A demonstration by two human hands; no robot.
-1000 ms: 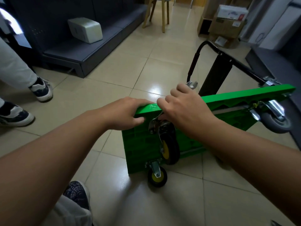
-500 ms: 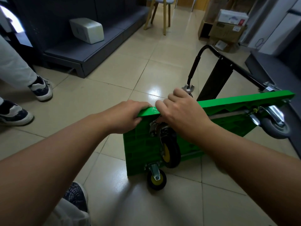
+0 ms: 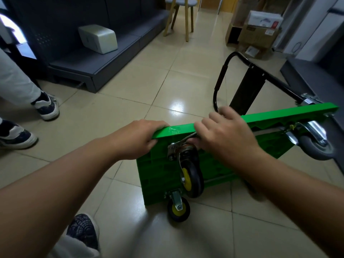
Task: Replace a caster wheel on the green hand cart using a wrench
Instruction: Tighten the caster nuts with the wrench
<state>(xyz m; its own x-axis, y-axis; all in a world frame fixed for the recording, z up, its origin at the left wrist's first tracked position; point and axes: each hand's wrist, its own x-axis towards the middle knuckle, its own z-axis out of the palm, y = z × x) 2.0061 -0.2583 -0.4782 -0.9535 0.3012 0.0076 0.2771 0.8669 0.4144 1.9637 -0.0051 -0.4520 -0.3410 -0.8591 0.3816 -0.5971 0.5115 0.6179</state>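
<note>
1. Hand on the left, the left hand, stayed clamped on the upper corner of the green cart, fingers curled over the edge. The cart stood on its side on the floor.
2. The wrench showed more plainly than a second before, slanting down to the mounting plate of the black-and-yellow wheel.
3. The right hand kept its fingers curled round the wrench handle. Little else had shifted, so a bolt was probably mid-turn and the wheel not yet off.
</note>
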